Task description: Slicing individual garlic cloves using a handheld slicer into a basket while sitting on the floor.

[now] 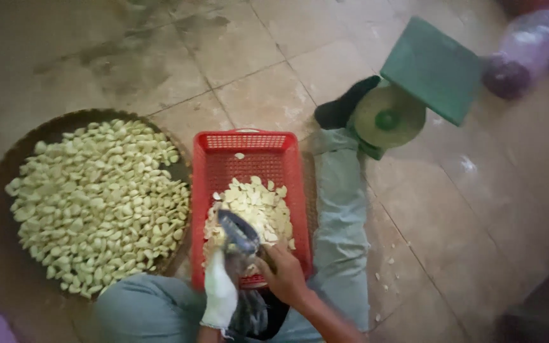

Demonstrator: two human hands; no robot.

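Over the red basket (pixel 249 152), the gloved left hand (pixel 219 295) grips a slicer (pixel 239 232); the bare right hand (pixel 285 274) pinches something unclear. Slices (pixel 255 206) half-cover the basket; the tray (pixel 7 165) of cloves (pixel 96 203) remains full.

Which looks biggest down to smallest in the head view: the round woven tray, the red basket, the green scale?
1. Round woven tray, clearly largest.
2. Red basket.
3. Green scale, though it sits farther away, so ranking it against the basket is unsure.

Dim, soft indoor light; edges fall into shadow, the whole picture slightly blurred.
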